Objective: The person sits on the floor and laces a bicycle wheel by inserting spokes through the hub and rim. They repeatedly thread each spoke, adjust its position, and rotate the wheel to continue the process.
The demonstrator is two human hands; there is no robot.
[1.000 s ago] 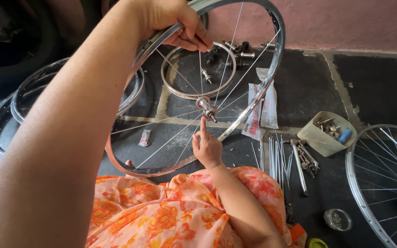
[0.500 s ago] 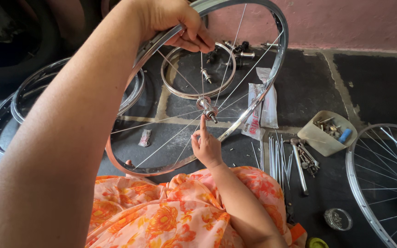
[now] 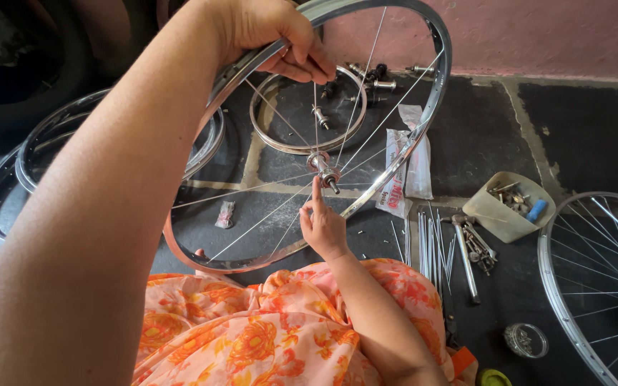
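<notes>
Bicycle wheel rim [image 3: 434, 93] held upright over the lap, tilted slightly, lower arc resting near the orange floral cloth [image 3: 252, 336] at the knees. Left hand [image 3: 273, 32] clenched on the top-left arc of the rim, fingers wrapped over the edge, pinching it where a spoke meets the metal. Right hand [image 3: 321, 225] sits just below the hub [image 3: 323, 168], index finger raised straight up, its tip touching or all but touching the underside of the hub; the other fingers loosely curled, grasping nothing. Key relation: hub lies directly above the right hand, at the wheel's centre, well below and to the right of the left hand, so the right hand is by far the nearer. Hub axle points toward the camera and a little down-right, across the plane of the rim. Spokes [image 3: 366, 68] are only partly laced, fanning from the hub to the rim with wide gaps. On the dark floor beyond: a smaller rim [image 3: 270, 136] lying flat, more rims [image 3: 1, 193] stacked at the left, a bundle of loose spokes [image 3: 430, 246] to the right, a tan tray [image 3: 491, 214] of small parts, a spoked wheel [image 3: 595, 286] at the far right.
</notes>
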